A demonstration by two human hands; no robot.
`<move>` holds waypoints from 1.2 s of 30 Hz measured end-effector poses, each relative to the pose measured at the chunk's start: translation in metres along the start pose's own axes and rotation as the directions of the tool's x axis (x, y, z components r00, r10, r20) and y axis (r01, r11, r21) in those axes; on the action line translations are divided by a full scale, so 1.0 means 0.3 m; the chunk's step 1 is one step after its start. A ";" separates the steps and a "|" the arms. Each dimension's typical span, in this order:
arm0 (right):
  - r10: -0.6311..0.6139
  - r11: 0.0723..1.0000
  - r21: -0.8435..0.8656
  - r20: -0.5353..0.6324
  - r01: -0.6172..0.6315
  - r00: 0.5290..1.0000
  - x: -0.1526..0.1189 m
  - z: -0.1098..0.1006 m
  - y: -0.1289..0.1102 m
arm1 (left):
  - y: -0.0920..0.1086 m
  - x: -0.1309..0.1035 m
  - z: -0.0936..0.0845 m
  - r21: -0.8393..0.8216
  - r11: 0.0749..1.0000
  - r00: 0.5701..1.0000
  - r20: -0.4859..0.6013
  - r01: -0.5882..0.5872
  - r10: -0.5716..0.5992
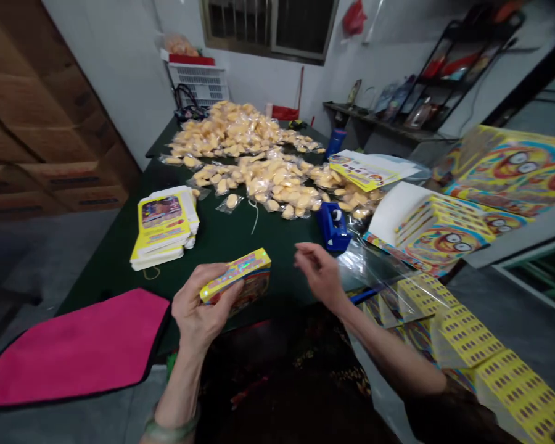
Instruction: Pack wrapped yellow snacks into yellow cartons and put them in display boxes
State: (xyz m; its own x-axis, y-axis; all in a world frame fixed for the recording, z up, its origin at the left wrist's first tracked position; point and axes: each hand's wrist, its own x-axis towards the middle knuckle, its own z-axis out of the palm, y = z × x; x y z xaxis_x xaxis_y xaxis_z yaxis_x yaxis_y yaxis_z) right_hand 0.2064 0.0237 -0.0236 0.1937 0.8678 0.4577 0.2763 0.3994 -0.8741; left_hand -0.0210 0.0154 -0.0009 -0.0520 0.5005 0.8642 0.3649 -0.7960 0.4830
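Observation:
My left hand (pixel 203 308) grips a small yellow box (pixel 238 271) near the table's front edge, thumb on one side and fingers on the other. The box looks closed on the side facing up. To its right, my right hand (pixel 318 271) hovers over the dark green table (pixel 284 240), fingers partly curled and apart, with nothing seen in them. A blue tape dispenser (pixel 333 227) stands just beyond my right hand. Flat yellow and white cartons (pixel 164 225) lie stacked at the left. Behind is a large heap of wrapped yellow pieces (pixel 259 166).
A pink padded surface (pixel 83 345) lies at the front left. Printed boxes (pixel 448 237) sit in an open carton at the right, with rows of yellow packs (pixel 472 333) below. Brown cartons (pixel 50 129) are piled at the far left.

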 end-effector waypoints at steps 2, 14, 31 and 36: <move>0.179 0.959 -0.170 -0.250 -0.225 0.952 0.058 -0.126 0.045 | -0.008 0.000 0.000 0.016 1.000 1.000 0.004 -0.006 0.006; 0.646 0.668 -0.165 -0.357 -0.726 0.675 0.303 -0.308 0.065 | -0.020 -0.006 0.004 -0.009 1.000 1.000 -0.004 -0.019 0.019; 0.851 0.489 0.236 -0.341 -0.839 0.400 0.382 -0.255 0.095 | -0.021 0.004 0.010 0.003 0.999 0.999 -0.017 -0.045 0.045; 0.836 0.524 0.291 -0.357 -0.800 0.418 0.409 -0.289 0.097 | -0.018 0.005 0.010 -0.002 0.999 0.999 -0.006 -0.045 0.045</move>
State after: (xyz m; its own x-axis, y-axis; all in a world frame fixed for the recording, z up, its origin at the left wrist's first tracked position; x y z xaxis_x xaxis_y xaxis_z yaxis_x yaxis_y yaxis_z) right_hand 0.3199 0.1162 0.0214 0.6478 0.5905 -0.4812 -0.2843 -0.3987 -0.8719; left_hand -0.0204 0.0215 -0.0027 -0.0415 0.4621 0.8858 0.3654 -0.8182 0.4440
